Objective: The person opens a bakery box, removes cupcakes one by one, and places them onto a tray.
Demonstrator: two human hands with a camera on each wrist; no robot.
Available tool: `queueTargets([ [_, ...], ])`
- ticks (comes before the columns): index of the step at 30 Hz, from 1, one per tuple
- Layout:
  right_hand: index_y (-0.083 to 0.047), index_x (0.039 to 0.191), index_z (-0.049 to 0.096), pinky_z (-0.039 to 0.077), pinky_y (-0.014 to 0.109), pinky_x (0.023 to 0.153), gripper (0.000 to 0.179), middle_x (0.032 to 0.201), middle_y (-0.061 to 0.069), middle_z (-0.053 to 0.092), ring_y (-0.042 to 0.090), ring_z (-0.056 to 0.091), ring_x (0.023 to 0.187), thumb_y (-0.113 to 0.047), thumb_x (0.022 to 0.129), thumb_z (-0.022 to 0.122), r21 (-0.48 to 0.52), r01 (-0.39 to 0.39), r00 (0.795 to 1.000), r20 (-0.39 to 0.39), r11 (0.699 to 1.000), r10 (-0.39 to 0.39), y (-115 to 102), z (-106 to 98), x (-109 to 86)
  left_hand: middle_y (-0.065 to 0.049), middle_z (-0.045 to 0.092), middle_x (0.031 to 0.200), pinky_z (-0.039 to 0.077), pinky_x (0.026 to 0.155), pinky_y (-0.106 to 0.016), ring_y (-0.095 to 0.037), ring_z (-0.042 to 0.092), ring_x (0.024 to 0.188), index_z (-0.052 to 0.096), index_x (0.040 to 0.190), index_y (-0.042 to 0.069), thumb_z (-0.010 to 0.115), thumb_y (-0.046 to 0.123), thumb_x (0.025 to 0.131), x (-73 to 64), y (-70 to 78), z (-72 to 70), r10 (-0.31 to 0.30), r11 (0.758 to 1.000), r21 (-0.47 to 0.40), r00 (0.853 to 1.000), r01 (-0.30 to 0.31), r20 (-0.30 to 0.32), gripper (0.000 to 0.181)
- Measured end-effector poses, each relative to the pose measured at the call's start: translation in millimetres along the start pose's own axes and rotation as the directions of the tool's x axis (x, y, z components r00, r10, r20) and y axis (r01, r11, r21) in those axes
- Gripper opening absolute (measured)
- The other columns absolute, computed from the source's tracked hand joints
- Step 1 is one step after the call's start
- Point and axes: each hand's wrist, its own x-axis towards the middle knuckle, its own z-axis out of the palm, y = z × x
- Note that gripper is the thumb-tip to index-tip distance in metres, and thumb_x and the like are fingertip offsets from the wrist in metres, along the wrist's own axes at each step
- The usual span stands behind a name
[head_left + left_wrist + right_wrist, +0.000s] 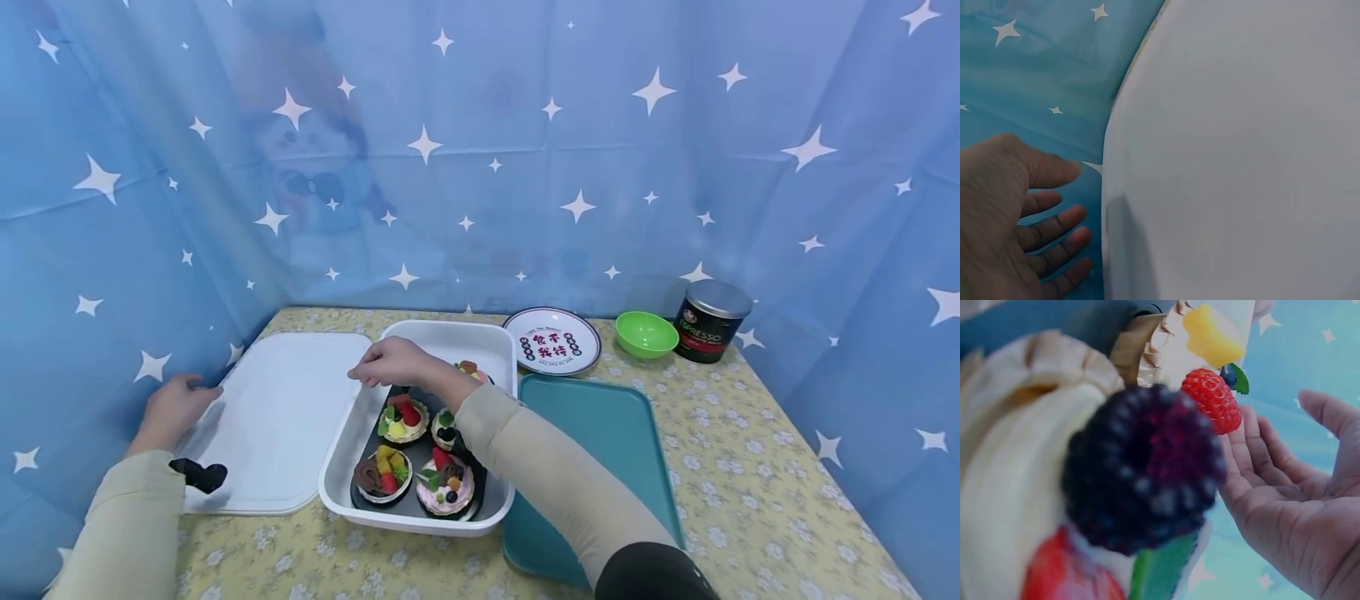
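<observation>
At the left edge of a flat white lid (pixel 281 417), my left hand (pixel 171 410) hovers with fingers loosely extended; the left wrist view has its fingertips just short of the lid's rim. My right hand (pixel 397 364) reaches across a white box (pixel 416 523), over its far left part, fingers relaxed and holding nothing. Inside the box, several fruit tarts (pixel 446 492) sit on a dark grey tray (pixel 412 468); my right forearm hides some of them. The right wrist view gives a close look at a blackberry (pixel 1144 469) and a raspberry (pixel 1212 400) on the tarts.
A teal tray (pixel 615 450) lies right of the box, partly under my right arm. Behind it are a white plate (pixel 552 340) with red characters, a green bowl (pixel 647 335) and a black espresso can (pixel 711 321). A starry blue curtain (pixel 517 208) encloses the flowered tablecloth (pixel 750 467).
</observation>
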Motion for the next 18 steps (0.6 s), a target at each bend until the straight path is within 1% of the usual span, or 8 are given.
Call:
queueTargets([
  [5, -0.009, 0.116, 0.073, 0.054, 0.045, 0.093, 0.036, 0.103, 0.006, 0.074, 0.027, 0.068, 0.104, -0.039, 0.097, 0.066, -0.005, 0.012, 1.0, 0.008, 1.0, -0.012, -4, -6, -3.1, -0.042, 0.036, 0.142, 0.045, 0.093, -0.062, -0.057, 0.041, 0.125, 0.032, 0.147, -0.017, 0.047, 0.046, 0.103, -1.1, 4.4, -6.4, 0.046, 0.999, -0.001, 0.999, -0.046, -0.008, 0.078],
  [11, -0.008, 0.118, 0.071, 0.053, 0.045, 0.095, 0.036, 0.108, 0.01, 0.073, 0.029, 0.067, 0.106, -0.037, 0.099, 0.064, 0.014, 0.01, 1.0, 0.018, 1.0, -0.01, -6, -16, -6.5, -0.042, 0.039, 0.141, 0.046, 0.093, -0.062, -0.056, 0.043, 0.125, 0.032, 0.147, -0.018, 0.045, 0.053, 0.103, -1.1, 8.8, -14.1, 0.1, 0.995, 0.02, 0.995, -0.1, 0.008, 0.084],
  [15, -0.005, 0.12, 0.071, 0.053, 0.047, 0.096, 0.035, 0.11, 0.01, 0.072, 0.031, 0.067, 0.108, -0.033, 0.101, 0.062, 0.025, 0.039, 0.998, 0.046, 0.999, -0.04, -3, -23, -10.9, -0.04, 0.043, 0.139, 0.049, 0.088, -0.059, -0.054, 0.048, 0.122, 0.034, 0.147, -0.017, 0.046, 0.055, 0.102, -5.7, 12.9, -17.1, 0.111, 0.994, 0.009, 0.994, -0.111, 0.015, 0.086],
  [18, -0.003, 0.122, 0.07, 0.052, 0.047, 0.098, 0.036, 0.112, 0.009, 0.071, 0.033, 0.066, 0.11, -0.031, 0.101, 0.061, 0.057, 0.058, 0.996, 0.062, 0.997, -0.062, 1, -29, -16.5, -0.039, 0.045, 0.138, 0.051, 0.085, -0.056, -0.052, 0.051, 0.119, 0.038, 0.146, -0.016, 0.045, 0.055, 0.102, -8.9, 14.9, -16.9, 0.125, 0.992, 0.005, 0.992, -0.125, 0.01, 0.083],
])
